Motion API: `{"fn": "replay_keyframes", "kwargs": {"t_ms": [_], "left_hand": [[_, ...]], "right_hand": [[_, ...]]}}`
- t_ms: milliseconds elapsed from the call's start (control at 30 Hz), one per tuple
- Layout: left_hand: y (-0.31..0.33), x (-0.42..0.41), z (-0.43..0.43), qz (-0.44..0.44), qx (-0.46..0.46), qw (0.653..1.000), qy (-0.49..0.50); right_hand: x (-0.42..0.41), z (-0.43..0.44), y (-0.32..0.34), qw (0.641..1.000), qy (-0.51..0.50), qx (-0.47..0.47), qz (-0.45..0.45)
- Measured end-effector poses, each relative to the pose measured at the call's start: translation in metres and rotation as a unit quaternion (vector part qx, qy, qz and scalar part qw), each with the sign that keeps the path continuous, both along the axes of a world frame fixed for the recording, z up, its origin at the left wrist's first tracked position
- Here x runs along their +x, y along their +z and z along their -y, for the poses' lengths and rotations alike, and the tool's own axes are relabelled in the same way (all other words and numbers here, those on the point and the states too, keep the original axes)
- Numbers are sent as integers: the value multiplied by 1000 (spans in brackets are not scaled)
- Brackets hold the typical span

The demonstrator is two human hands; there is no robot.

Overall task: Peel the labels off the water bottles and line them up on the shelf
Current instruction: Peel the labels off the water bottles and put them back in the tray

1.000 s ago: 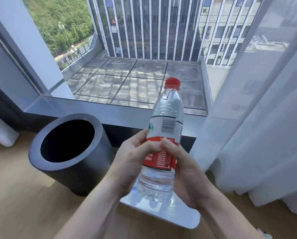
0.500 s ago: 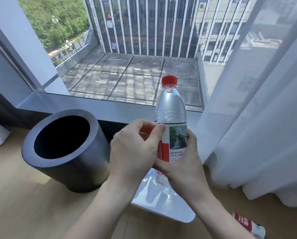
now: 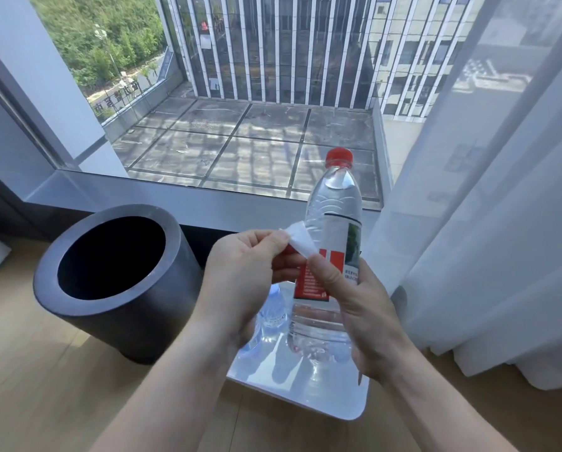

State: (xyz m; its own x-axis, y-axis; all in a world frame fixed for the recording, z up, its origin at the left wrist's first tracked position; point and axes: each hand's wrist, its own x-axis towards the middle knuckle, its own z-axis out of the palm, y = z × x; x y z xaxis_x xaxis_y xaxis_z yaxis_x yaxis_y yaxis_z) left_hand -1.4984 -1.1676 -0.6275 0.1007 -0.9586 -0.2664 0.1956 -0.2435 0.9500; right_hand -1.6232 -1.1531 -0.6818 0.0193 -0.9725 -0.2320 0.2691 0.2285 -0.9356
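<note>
A clear water bottle (image 3: 334,203) with a red cap is held upright and tilted slightly right in front of me. My right hand (image 3: 361,308) wraps around its middle from the right, thumb on the red and white label (image 3: 333,256). My left hand (image 3: 247,275) pinches the label's loose edge (image 3: 297,239), which is lifted off the bottle to the left with its white back showing. Below the hands, another clear bottle without a label (image 3: 273,308) stands on a low white shelf (image 3: 332,396), partly hidden by my left hand.
A dark grey round bin (image 3: 87,308) with an open top stands on the wooden floor at the left. White curtains (image 3: 501,223) hang at the right. A window sill (image 3: 175,203) runs behind the bin.
The bottle has been turned in my hands. My left hand took hold of the label's edge and pulled it off to the left, so the white back now shows.
</note>
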Motion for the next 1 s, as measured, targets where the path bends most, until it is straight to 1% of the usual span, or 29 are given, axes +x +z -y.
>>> {"fn": "replay_keyframes", "kwargs": {"t_ms": [100, 200, 267, 333, 367, 400, 467, 533, 600, 633, 700, 767, 833, 867, 933, 967, 1000], "left_hand": [[-3, 3, 3, -69, 32, 997, 11], [-10, 7, 10, -93, 36, 994, 41], [-10, 7, 9, -97, 17, 995, 10], [-7, 6, 3, -96, -2, 994, -58], [-6, 7, 1, -83, -10, 993, -83], [-4, 8, -2, -60, -14, 994, -96], [-3, 11, -4, -14, -13, 996, -85], [-4, 12, -2, -6, 5, 998, -59], [-5, 13, 2, -3, 25, 999, -31], [-5, 14, 5, -4, 30, 999, -10], [-4, 22, 12, -14, 37, 998, 41], [0, 36, 15, -1, 34, 999, 30], [2, 49, 16, 13, 35, 999, 11], [1, 53, 17, 21, 37, 999, 20], [0, 54, 17, 65, 13, 996, 60], [1, 50, 15, 107, -22, 991, 80], [3, 45, 11, 157, -76, 979, 108]], "right_hand": [[-6, 2, 2, 998, 14, 3, 66], [-7, 6, -3, 994, 24, 24, 101], [-6, 6, -4, 987, 62, 40, 140], [-5, 4, 0, 966, 126, 45, 222], [-6, 4, 1, 958, 146, 46, 243], [-7, 3, 2, 959, 151, 50, 236], [-7, 1, 2, 976, 117, 55, 173], [-5, 0, 2, 988, 62, 60, 129], [-4, 0, 3, 992, 25, 52, 116], [-4, -1, 3, 992, 20, 48, 119], [-8, -3, 6, 991, 41, 34, 121], [-13, -8, 9, 989, 76, 14, 125], [-17, -11, 12, 980, 125, 16, 151], [-19, -11, 12, 976, 142, 20, 167], [-22, -12, 9, 968, 159, 28, 195], [-23, -12, 8, 965, 155, 40, 206], [-22, -11, 7, 967, 143, 51, 203]]}}
